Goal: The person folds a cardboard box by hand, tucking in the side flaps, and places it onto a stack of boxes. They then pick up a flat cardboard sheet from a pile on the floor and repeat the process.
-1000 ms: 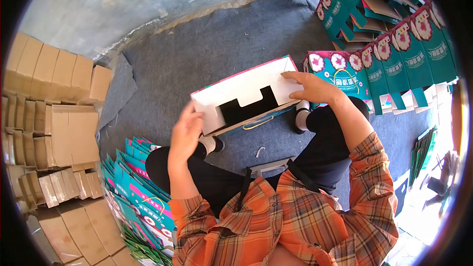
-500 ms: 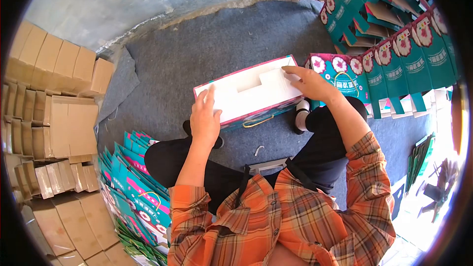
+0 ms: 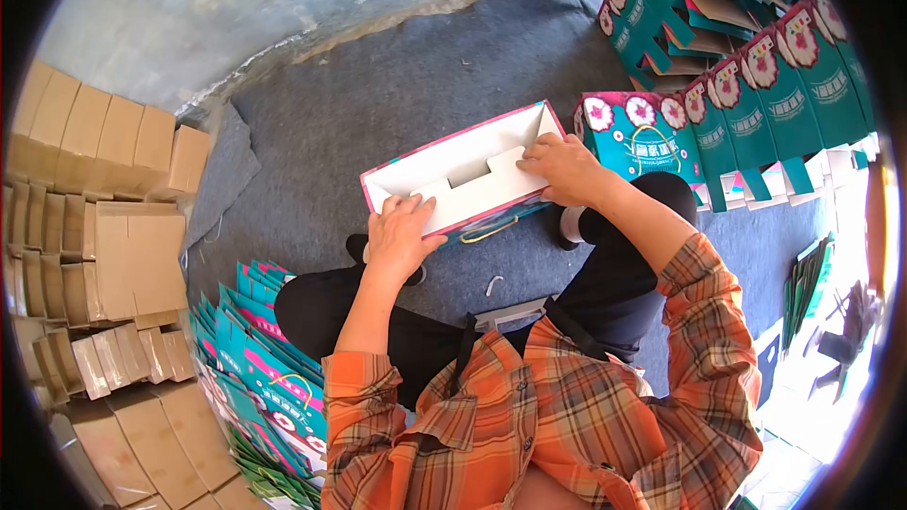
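An open box (image 3: 378, 191), white inside with red edges and a teal outer side, lies tilted over the floor in front of my legs. A yellow cord handle (image 3: 488, 230) is on its near side. My left hand (image 3: 401, 231) rests on the near left part of a white inner flap (image 3: 472, 196), fingers bent over it. Toward the right end, my right hand (image 3: 561, 168) presses on the same flap, its fingertips on the white card. The flap has a notched edge and slants into the box.
Brown cartons (image 3: 142, 255) are stacked at the left. Folded teal bags (image 3: 269, 368) stand beside my left leg. A finished-looking teal box (image 3: 638, 137) and rows of similar boxes (image 3: 784, 99) stand at the right. A wall (image 3: 283, 0) rises behind the grey floor covering (image 3: 378, 76).
The white flap has tipped down into the box, showing more of the inside. My left hand has moved slightly right and down, and my right hand left and down, both onto the flap.
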Demonstrator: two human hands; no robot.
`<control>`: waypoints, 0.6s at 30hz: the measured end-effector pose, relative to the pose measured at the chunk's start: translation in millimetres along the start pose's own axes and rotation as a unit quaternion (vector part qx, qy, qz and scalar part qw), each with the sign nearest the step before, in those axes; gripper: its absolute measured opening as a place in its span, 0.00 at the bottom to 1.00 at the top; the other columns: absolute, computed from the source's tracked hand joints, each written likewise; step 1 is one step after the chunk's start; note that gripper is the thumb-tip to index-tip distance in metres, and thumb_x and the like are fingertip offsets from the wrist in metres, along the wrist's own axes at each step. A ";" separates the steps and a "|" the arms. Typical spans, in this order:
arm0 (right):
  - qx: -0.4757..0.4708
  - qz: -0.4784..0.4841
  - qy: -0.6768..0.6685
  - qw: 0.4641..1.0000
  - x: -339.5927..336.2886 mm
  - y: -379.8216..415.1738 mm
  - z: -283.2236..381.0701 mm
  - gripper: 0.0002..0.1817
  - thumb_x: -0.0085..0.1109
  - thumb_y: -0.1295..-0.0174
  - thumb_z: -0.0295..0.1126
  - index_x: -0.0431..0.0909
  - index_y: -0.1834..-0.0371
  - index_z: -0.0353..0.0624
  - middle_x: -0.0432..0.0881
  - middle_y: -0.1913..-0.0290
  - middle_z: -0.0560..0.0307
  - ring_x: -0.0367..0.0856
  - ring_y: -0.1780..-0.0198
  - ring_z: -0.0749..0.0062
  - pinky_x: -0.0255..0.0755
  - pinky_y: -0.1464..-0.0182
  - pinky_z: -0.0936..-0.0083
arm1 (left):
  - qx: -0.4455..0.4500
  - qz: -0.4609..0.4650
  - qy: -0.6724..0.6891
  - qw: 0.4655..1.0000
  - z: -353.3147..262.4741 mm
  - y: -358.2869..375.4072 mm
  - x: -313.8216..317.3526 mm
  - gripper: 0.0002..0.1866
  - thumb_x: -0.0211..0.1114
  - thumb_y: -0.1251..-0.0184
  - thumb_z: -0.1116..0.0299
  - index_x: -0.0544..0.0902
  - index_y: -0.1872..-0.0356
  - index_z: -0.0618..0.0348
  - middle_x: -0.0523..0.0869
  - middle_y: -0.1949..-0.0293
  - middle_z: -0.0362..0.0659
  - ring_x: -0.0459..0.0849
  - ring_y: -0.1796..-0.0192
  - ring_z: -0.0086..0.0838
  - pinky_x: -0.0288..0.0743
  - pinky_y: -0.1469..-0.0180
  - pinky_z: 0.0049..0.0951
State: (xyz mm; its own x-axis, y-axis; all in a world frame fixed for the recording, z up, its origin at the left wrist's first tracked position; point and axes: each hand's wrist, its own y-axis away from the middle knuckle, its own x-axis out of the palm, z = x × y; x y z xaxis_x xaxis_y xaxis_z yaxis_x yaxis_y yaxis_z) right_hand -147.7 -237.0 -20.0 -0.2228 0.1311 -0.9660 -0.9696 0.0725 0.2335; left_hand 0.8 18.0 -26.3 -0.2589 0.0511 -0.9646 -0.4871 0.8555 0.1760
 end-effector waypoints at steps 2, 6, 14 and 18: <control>-0.006 0.008 0.006 1.000 3.1 -0.5 -2.0 0.31 0.71 0.55 0.34 0.76 0.43 0.51 0.75 0.41 0.64 0.67 0.36 0.64 0.66 0.42 0.60 | -0.002 0.018 -0.002 1.000 -0.8 -0.7 0.5 0.33 0.72 0.50 0.53 0.77 0.39 0.48 0.75 0.37 0.44 0.67 0.34 0.41 0.62 0.38 0.41; -0.023 -0.008 0.029 0.999 8.5 -1.1 -4.4 0.25 0.70 0.54 0.37 0.80 0.49 0.52 0.78 0.47 0.66 0.69 0.39 0.66 0.67 0.45 0.60 | 0.009 0.019 -0.001 1.000 -0.1 -1.0 0.0 0.31 0.72 0.50 0.54 0.79 0.41 0.49 0.77 0.39 0.43 0.70 0.37 0.38 0.65 0.42 0.41; 0.005 -0.085 -0.139 0.987 6.7 -1.0 -22.4 0.19 0.66 0.48 0.40 0.81 0.52 0.49 0.79 0.49 0.59 0.73 0.42 0.60 0.70 0.46 0.60 | 0.022 -0.027 0.079 0.996 14.4 -3.6 -1.7 0.29 0.72 0.49 0.57 0.80 0.44 0.53 0.81 0.50 0.44 0.75 0.44 0.37 0.69 0.46 0.37; 0.131 -0.247 -0.306 0.910 10.5 -14.5 -44.8 0.18 0.63 0.44 0.37 0.79 0.50 0.45 0.79 0.49 0.46 0.76 0.46 0.50 0.69 0.43 0.61 | -0.110 -0.261 0.280 0.917 55.4 -10.2 17.8 0.29 0.68 0.42 0.63 0.74 0.39 0.57 0.77 0.46 0.51 0.75 0.44 0.43 0.68 0.43 0.39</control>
State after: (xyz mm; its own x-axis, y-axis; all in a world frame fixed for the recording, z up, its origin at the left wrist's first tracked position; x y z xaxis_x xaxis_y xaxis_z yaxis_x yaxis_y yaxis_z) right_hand -140.5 -280.9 -38.5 0.4097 0.5382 -0.7365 -0.8608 0.4953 -0.1169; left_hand 47.4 38.8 -56.1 -0.3003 -0.6607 -0.6880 -0.8067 0.5608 -0.1864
